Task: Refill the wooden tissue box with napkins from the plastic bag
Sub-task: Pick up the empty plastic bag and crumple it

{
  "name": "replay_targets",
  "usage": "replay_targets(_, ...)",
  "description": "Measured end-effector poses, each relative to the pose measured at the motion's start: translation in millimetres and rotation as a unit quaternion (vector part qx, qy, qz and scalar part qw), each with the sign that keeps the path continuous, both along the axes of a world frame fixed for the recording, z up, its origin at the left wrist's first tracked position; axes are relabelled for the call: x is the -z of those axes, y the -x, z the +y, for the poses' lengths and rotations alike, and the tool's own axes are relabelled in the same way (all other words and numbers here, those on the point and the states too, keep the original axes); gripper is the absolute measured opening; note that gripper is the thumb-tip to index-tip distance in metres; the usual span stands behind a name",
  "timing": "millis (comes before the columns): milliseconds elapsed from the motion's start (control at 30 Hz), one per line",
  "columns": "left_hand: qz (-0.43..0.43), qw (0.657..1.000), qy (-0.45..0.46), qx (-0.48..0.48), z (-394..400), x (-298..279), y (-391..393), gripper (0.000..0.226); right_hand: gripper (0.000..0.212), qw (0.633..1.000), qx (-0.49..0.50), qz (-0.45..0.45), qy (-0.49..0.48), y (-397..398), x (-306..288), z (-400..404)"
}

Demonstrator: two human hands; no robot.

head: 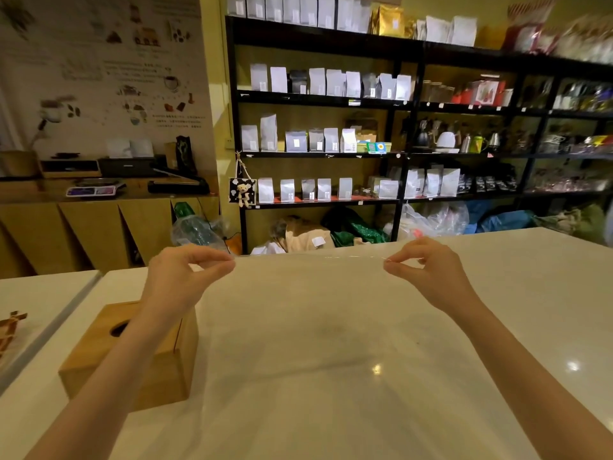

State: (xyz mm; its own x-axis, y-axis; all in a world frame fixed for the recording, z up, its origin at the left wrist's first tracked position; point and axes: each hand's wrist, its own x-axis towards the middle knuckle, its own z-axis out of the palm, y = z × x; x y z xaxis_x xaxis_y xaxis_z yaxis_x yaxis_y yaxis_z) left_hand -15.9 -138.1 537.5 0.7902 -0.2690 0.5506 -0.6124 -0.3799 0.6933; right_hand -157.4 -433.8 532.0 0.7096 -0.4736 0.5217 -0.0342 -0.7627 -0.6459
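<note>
A clear plastic bag [308, 327] is stretched flat in front of me above the white table [530, 293]. My left hand [189, 270] pinches its top left corner and my right hand [421, 267] pinches its top right corner. The bag looks thin and see-through; I cannot tell whether napkins are inside it. The wooden tissue box [166, 363] stands on the table at the left, under my left forearm, with its oval slot facing up.
A second white table [36, 300] adjoins at the left with a wooden giraffe figure [10, 330] on it. Black shelves [411, 104] with white pouches stand behind the table. A wooden counter [99, 227] is at the back left.
</note>
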Motion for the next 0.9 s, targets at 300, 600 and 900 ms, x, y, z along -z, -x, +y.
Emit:
replay_targets(300,-0.131,0.981,-0.116,0.081,-20.4,-25.2,18.8,0.008,0.062,0.969,-0.126,0.102,0.189,-9.2,-21.1,49.3)
replay_targets(600,0.007,0.986,0.162,0.025,6.9,-13.7,-10.4,0.076,0.010,0.972,-0.232,0.014,-0.040,-16.1,-61.4,50.2)
replay_targets(900,0.287,0.883,0.122,0.352,-16.2,11.7,-16.7,0.076,0.010,0.900,-0.216,-0.038,-0.376,-32.8,-23.8,27.5)
